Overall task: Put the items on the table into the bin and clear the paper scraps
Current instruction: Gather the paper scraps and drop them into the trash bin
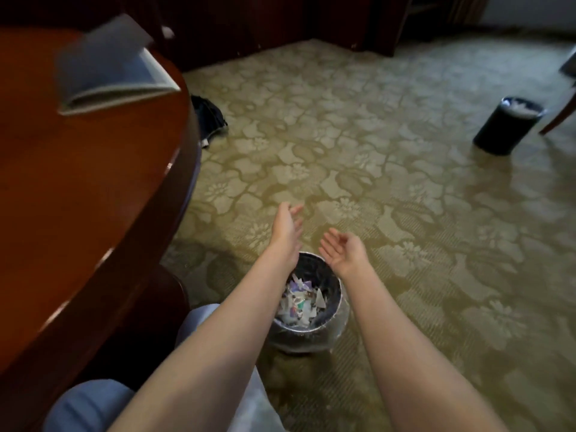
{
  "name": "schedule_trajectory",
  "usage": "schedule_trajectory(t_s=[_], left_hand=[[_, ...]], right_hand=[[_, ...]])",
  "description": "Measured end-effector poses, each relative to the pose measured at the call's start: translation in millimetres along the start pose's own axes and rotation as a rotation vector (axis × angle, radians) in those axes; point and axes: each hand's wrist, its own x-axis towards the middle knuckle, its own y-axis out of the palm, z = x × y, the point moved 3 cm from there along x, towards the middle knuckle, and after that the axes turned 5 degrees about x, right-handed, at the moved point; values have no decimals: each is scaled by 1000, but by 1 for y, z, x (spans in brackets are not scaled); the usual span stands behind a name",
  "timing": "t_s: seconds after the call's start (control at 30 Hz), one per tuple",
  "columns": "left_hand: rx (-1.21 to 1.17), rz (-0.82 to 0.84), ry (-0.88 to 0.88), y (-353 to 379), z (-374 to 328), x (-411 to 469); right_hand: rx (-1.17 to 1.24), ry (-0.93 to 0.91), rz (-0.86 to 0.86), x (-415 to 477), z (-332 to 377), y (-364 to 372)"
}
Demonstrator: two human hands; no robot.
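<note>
Both bare arms reach forward over a small dark bin [332,310] that stands on the patterned carpet [389,188] directly beneath the wrists. The left hand [285,227] is spread, fingers extended and palm turned inward, holding nothing. The right hand [341,249] lies just beside it, palm up with fingers loosely curled, likewise empty. The bin below them has a clear liner and is filled with paper scraps [300,302], white with bits of purple and teal. To the left of the left forearm runs the curved edge of a dark wooden table [93,188], with a folded grey booklet [109,70] lying on it well beyond the hands. Far ahead and to the right of the right hand stands a second dark bin [506,127].
</note>
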Motion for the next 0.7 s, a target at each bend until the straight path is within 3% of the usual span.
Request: schedule_trajectory(t_s=[0.33, 0.57, 0.7], left_hand=[[96, 74, 440, -6, -142, -116], [128, -114, 616, -95, -194, -165], [175, -286, 699, -160, -200, -189]], right_hand=[[51, -193, 352, -100, 58, 103], [-45, -228, 572, -167, 37, 178], [-249, -266, 675, -201, 4, 215]])
